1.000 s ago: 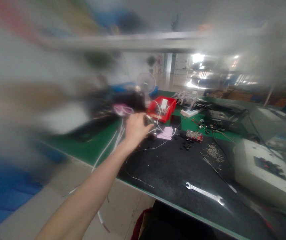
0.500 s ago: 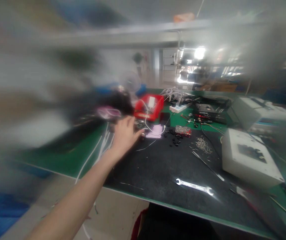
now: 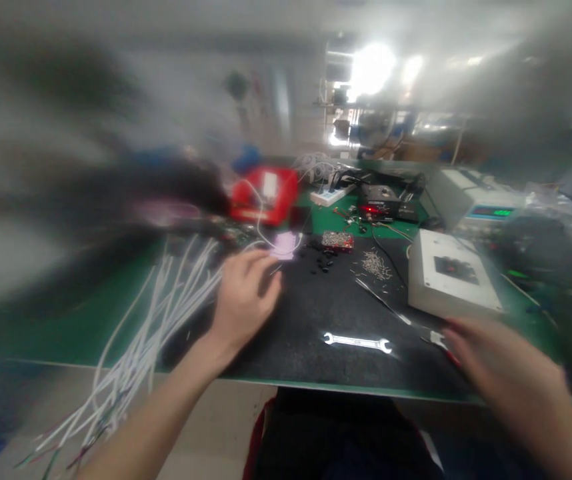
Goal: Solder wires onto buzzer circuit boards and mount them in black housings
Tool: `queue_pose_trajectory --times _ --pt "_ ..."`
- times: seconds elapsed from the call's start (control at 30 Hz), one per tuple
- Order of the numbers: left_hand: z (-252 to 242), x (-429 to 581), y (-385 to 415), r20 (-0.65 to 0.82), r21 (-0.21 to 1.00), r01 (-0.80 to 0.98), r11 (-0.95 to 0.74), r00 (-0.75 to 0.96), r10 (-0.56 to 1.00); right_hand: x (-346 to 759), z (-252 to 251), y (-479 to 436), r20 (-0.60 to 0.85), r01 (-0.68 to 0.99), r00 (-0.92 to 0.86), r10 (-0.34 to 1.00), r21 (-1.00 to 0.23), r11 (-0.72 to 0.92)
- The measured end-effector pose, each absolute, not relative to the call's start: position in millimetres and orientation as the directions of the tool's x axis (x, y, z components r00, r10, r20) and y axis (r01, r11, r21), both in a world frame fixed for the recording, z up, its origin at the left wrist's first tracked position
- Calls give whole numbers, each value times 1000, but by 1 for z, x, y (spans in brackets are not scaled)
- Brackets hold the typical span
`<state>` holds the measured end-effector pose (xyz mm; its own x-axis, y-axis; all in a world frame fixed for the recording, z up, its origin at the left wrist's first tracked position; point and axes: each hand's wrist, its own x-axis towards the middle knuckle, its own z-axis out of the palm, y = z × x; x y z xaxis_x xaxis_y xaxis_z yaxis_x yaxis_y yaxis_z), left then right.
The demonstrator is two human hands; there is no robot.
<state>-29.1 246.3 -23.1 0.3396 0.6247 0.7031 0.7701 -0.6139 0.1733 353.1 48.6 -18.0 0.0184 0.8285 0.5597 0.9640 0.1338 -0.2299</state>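
Observation:
My left hand (image 3: 247, 293) is over the left part of the black mat (image 3: 291, 347), its fingers curled and thumb apart, near a pale pink piece (image 3: 285, 245). Whether it holds anything small is hidden. At the right, my right hand (image 3: 496, 360) is blurred and lies over the red handles of pliers (image 3: 439, 339); its fingers are smeared, so its grip is unclear. Between the hands lies a silver open-ended wrench (image 3: 357, 342). White cables (image 3: 159, 320) hang over the table edge left of my left hand.
A red bin (image 3: 266, 193) stands at the back. A white box (image 3: 451, 273) is at the right, with a thin metal tool (image 3: 381, 299) beside it. Small pins (image 3: 376, 265), black pieces (image 3: 323, 261) and a red tray of metal parts (image 3: 337, 241) lie behind the wrench.
The view has shifted right and down. My right hand has come into view at the pliers. My left hand has drawn back towards the mat, and more white cables show.

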Motion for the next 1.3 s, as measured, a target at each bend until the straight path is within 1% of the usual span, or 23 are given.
queue_pose_trajectory --times 0.07,0.13,0.23,0.33,0.47,0.8,0.97,1.17,1.23,1.3 --pt "-34 -17 236 681 190 715 -672 398 615 322 -35 65 420 927 -172 891 -238 291" --pt "-43 -11 230 653 201 674 -711 449 610 296 -45 83 306 933 -238 922 -192 304" --pt "-52 -11 230 632 222 652 -725 470 616 278 -53 100 258 950 -217 942 -165 264" --pt "-55 -14 234 635 243 656 -715 450 628 278 -60 105 285 981 -101 953 -128 143" --pt "-59 -16 237 627 253 660 -707 445 639 277 -69 104 347 996 67 935 -76 -44" --pt "-58 -14 238 620 270 682 -680 417 665 279 -90 110 395 983 183 900 -57 -175" --pt "-60 -15 237 617 287 693 -661 394 681 281 -98 113 398 980 191 897 -35 -194" --pt "-60 -14 233 607 294 698 -653 392 692 285 -106 111 429 986 164 888 -55 -156" --pt "-58 -12 231 607 300 706 -642 378 699 287 -112 111 440 987 159 884 -89 -134" --pt "-57 -11 228 606 307 716 -627 362 709 289 -116 113 448 973 199 872 -199 -120"
